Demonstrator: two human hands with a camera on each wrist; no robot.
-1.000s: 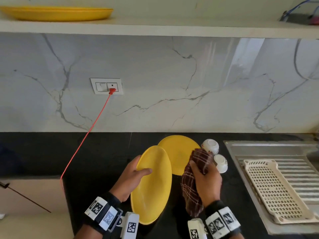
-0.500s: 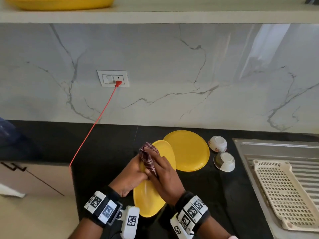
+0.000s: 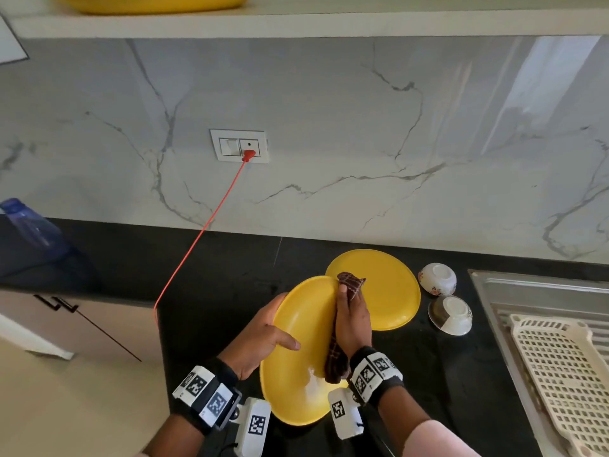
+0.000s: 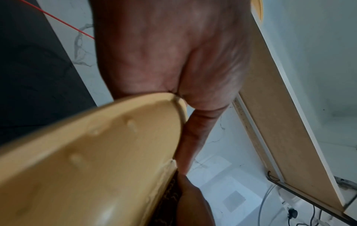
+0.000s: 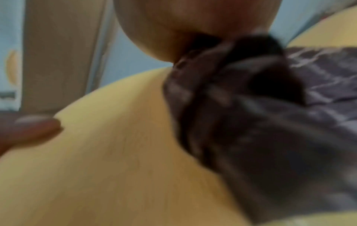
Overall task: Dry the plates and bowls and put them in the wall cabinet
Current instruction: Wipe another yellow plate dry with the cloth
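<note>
Black wristbands (image 3: 211, 395) bearing white tags; pink sleeve (image 3: 438, 440).

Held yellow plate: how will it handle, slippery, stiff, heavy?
The held yellow plate probably is light and stiff: the left hand alone grips its rim. Likely slippery, since its face looks glossy and perhaps wet where the checked cloth in the right hand wipes.

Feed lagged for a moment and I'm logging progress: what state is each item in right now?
Held plate: tilted, off the counter, being wiped.
Cloth: bunched, pressed on the held plate's right edge.
Left hand: grips the held plate's left rim.
Right hand: holds the cloth.
Second plate: flat on the counter.
Two bowls: upside down on the counter.
Shelf plate: put away.
Drying rack: nothing visible in it.
</note>
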